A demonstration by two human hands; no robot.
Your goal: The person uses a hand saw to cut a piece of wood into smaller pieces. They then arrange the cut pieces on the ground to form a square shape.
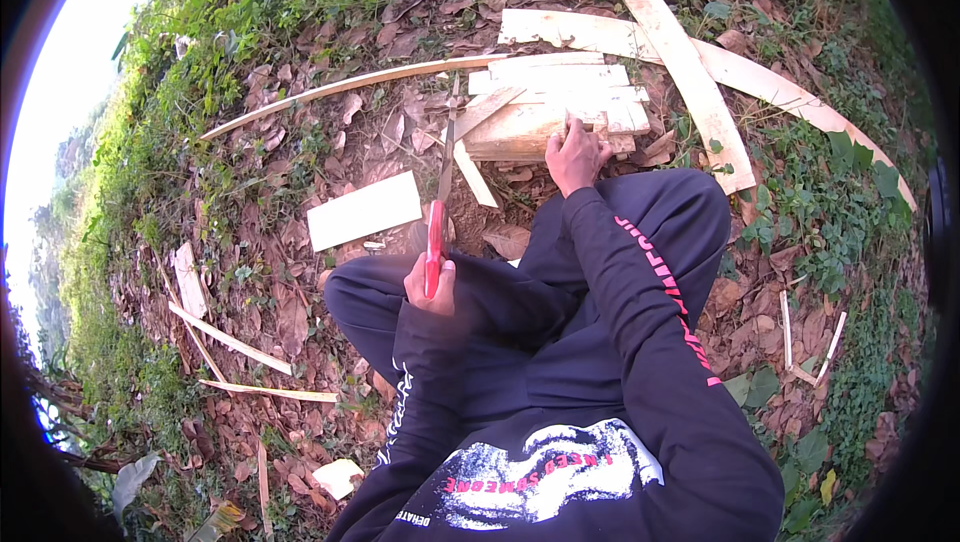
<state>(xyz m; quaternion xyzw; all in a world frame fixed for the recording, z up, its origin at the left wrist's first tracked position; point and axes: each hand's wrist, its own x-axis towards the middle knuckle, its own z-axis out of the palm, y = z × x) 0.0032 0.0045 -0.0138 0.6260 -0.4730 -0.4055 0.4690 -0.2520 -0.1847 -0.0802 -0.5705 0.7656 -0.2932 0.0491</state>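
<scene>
Hands on knife and wood

Your left hand (pixel 430 287) wraps its fingers tight around the red handle of a long knife (pixel 440 197), blade pointing toward the stacked wood pieces (pixel 545 107). Your right hand (pixel 575 155) presses on that stack, fingers seemingly curled over its near edge, amid dry leaves (pixel 300 142).

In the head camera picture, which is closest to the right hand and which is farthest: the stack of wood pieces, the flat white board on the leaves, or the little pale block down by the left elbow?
From the right hand:
1. Stack of wood pieces: the hand rests on it, just ahead.
2. Flat white board: on the leaves to the left, past the red-handled blade.
3. Little pale block: far down at the lower left.
</scene>
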